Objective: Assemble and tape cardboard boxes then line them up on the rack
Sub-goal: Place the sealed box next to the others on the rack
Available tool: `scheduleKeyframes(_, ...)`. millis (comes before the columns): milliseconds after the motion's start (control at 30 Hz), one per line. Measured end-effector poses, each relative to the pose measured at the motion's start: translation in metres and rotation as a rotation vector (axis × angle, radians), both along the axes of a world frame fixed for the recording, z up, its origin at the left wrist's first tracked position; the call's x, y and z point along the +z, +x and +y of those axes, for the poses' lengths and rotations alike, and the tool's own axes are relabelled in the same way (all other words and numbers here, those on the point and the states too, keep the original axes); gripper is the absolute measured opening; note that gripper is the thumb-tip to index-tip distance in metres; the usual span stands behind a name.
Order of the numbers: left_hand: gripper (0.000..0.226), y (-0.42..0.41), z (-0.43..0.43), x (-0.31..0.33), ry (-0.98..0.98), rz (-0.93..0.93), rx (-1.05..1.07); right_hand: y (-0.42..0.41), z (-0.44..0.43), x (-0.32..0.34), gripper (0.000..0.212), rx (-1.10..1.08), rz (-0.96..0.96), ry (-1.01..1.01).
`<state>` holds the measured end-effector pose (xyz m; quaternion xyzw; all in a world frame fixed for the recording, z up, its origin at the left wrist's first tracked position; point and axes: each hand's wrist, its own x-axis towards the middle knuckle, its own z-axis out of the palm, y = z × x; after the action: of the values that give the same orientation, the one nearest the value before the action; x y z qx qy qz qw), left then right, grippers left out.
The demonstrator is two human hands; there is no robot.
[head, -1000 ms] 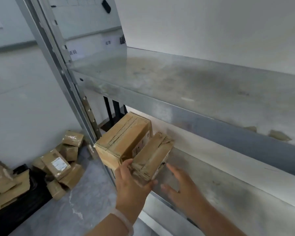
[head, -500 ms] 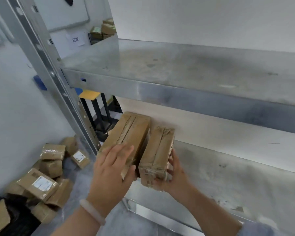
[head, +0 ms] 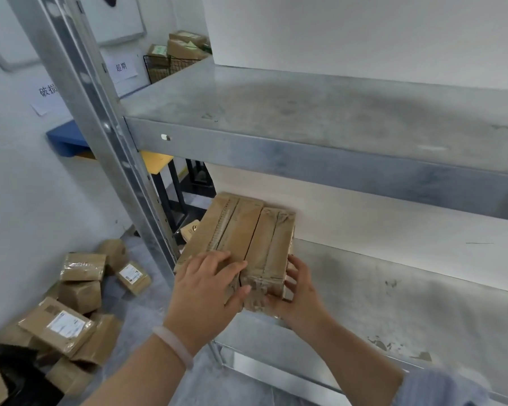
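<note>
Two boxes: our left hand [head: 206,291] pins the bigger box [head: 223,230] under flat fingers, our right hand [head: 301,291] grips the smaller box [head: 272,238] inside its fingers, probably squaring them up.

White painted wall [head: 27,186] on L w/ white paper signs [head: 121,67], black Chinese chars. Silver-framed whiteboard [head: 115,16] above them. Blue flat bench [head: 62,139] against wall; yellow-topped stool w/ black metal legs [head: 156,162] just beside it. Black wire basket [head: 162,67] further back. Grey speckled floor [head: 141,312]. Light soft, even.
</note>
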<state>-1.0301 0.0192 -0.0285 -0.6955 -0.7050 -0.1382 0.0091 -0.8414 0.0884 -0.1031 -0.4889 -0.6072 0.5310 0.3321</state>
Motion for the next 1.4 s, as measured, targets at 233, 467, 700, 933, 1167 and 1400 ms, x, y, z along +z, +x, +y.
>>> scheduleKeyframes(233, 0.054, 0.029, 0.017, 0.007, 0.169, -0.059, -0.172, 0.055, -0.014, 0.037, 0.082, 0.003, -0.489, 0.228)
scheduleKeyframes(467, 0.054, 0.136, 0.041, 0.028, 0.267, -0.075, -0.431, 0.165, -0.051, 0.087, 0.078, -0.201, -0.885, 0.513)
scheduleKeyframes(700, 0.051, 0.291, 0.032, 0.048, 0.334, -0.102, -0.661, 0.298, -0.115, 0.119, 0.068, -0.465, -1.028, 0.577)
scheduleKeyframes(933, 0.052, 0.491, -0.022, 0.047, 0.345, -0.225, -0.916, 0.467, -0.212, 0.133, 0.070, -0.700, -1.142, 0.427)
scheduleKeyframes(1167, 0.050, 0.660, -0.080, 0.055, 0.299, -0.410, -1.125, 0.608, -0.310, 0.137, 0.080, -0.903, -1.222, 0.255)
scheduleKeyframes(1400, 0.050, 0.800, -0.099, 0.057, 0.336, -0.438, -1.315, 0.714, -0.353, 0.146, 0.080, -1.109, -1.221, 0.156)
